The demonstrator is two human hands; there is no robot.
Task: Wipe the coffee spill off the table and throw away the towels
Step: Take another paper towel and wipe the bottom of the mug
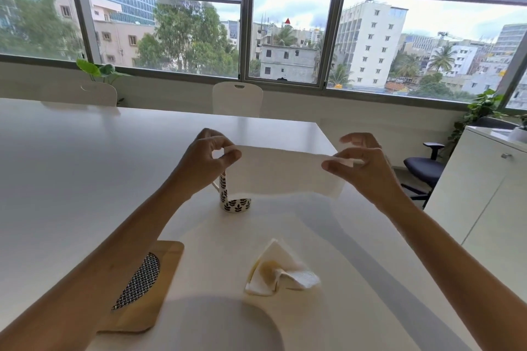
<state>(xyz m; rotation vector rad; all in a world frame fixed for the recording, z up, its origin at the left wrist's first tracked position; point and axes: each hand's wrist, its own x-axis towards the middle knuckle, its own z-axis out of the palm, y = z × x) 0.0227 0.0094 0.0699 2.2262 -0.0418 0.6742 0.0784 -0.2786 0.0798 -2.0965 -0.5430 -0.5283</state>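
Observation:
A clean white paper towel is stretched flat in the air above the white table. My left hand pinches its left edge and my right hand pinches its right edge. Nearer to me a crumpled towel with yellowish-brown coffee stains lies on the table. A white mug with a black leaf pattern stands behind the stretched towel, mostly hidden by it and by my left hand.
A wooden board with a black-and-white woven coaster lies under my left forearm. White chairs stand at the far edge. To the right are a dark office chair and a white cabinet.

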